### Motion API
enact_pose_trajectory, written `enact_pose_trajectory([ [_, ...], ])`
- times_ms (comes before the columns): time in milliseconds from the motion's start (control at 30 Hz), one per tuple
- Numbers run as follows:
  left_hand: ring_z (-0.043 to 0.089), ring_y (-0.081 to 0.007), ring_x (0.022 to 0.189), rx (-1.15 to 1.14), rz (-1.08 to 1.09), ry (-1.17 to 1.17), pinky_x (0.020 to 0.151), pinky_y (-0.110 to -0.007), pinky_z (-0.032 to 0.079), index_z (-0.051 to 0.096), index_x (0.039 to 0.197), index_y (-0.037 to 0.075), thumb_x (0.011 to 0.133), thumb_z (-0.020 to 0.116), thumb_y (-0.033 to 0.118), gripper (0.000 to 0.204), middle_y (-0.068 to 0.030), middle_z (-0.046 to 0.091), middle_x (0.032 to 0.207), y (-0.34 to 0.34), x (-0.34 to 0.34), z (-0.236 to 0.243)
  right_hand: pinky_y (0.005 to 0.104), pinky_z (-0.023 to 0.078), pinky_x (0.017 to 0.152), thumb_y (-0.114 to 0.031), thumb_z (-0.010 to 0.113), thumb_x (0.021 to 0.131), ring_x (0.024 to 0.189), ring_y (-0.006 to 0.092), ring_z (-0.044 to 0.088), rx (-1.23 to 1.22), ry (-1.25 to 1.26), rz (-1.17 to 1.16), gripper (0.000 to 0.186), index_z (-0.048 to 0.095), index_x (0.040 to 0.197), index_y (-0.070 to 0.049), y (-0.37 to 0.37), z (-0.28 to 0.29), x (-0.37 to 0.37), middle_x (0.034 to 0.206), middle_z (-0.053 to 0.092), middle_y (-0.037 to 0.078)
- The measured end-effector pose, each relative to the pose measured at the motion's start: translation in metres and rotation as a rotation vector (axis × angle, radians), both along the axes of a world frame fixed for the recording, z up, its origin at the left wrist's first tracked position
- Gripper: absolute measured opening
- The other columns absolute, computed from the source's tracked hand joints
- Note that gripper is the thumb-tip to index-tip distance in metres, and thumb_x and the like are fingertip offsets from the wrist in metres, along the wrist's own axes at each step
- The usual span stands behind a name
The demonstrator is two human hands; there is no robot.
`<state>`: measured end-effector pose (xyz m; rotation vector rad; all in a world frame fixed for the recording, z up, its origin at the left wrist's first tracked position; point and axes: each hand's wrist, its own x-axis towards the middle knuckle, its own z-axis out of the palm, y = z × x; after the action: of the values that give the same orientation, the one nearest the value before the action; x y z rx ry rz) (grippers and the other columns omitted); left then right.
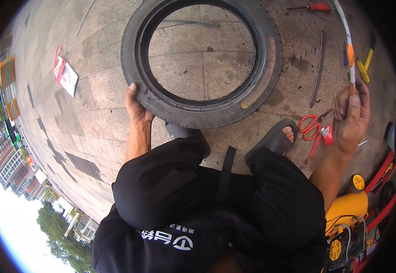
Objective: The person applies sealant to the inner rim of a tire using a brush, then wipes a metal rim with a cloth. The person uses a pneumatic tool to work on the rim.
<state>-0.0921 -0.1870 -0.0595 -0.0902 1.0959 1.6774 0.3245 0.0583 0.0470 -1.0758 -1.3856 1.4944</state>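
Clerk: Head view, sole entry. Items in hand?

Checker: Two. One tyre point(195, 116), gripped at the lower left of its ring by the left hand point(139, 109). One thin white strip with orange bands point(350, 53), in the right hand point(353, 119).

Clerk: Fingers?

Checker: Left: thumb pressed on the tyre's side wall, other fingers behind the rubber; spread or together, cannot tell. Right: thumb and curled fingers pinching the strip near its lower end.

Clerk: Handling note?

Checker: As judged: a firm left hold, since a grip on one side only could let the ring swing or roll; face turned toward the eyes, so that side wall and inner rim can be looked over all round. For the strip, a light but sure pinch, its length clear of the red-handled scissors point(310, 128) on the ground point(100, 120).

Clerk: Tyre, location?

Checker: In front of the person, before the knees, hiding the toe of the left shoe point(191, 133). Whether its far edge rests on the paving, cannot tell.

Clerk: Tyre, appearance?

Checker: Grey-black rubber, dusty, round, no wheel inside; paving visible through the hole. Tread grooved at the outer edge. Inner rim darker. Faint red lettering on the right side wall; one dull yellow patch, lower right.
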Motion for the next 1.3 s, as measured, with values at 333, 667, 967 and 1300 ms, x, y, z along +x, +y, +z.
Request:
enact_pose_trajectory([
  [333,0.066,-0.0358,0.098,-0.024,0.048,-0.382,0.088,-0.048,0.055,0.054,0.13,-0.003,0.088,0.059,0.053,0.071,-0.0261,0.065,0.109,-0.021,0.027,-0.034,0.0193,0.032,0.048,-0.013,0.045,0.102,0.056,0.005,0.036,-0.093,0.041,-0.155,0.034,0.047,0.132,0.002,-0.001,-0.03,0.028,0.07,0.042,0.001],
  [667,0.061,-0.0348,0.113,0.006,0.034,-0.758,0.102,-0.054,0.047,0.052,0.133,0.001,0.091,0.056,0.052,0.066,-0.0219,0.06,0.126,-0.015,0.061,-0.015,0.019,0.03,0.045,-0.014,0.047,0.102,0.053,0.0033,0.038,-0.179,-0.085,-0.19,0.031,0.048,0.13,0.0,-0.003,-0.066,0.02,0.07,0.045,0.0],
  [967,0.061,-0.0365,0.114,-0.064,0.097,-0.677,0.101,-0.054,0.047,0.055,0.13,0.004,0.087,0.064,0.049,0.063,-0.0215,0.06,0.128,-0.007,0.067,-0.009,0.0185,0.027,0.041,-0.014,0.048,0.102,0.049,0.002,0.036,-0.282,-0.171,-0.13,0.026,0.049,0.125,-0.002,-0.008,-0.093,0.018,0.068,0.044,-0.003],
  [1300,0.056,-0.0303,0.121,0.0,0.058,-0.7,0.107,-0.051,0.042,0.051,0.134,0.005,0.089,0.065,0.047,0.062,-0.0149,0.06,0.13,-0.009,0.063,-0.01,0.019,0.042,0.059,-0.006,0.051,0.099,0.067,0.0047,0.052,-0.045,-0.404,0.297,0.025,0.053,0.123,0.0,-0.014,-0.114,-0.032,0.084,0.06,0.0],
])
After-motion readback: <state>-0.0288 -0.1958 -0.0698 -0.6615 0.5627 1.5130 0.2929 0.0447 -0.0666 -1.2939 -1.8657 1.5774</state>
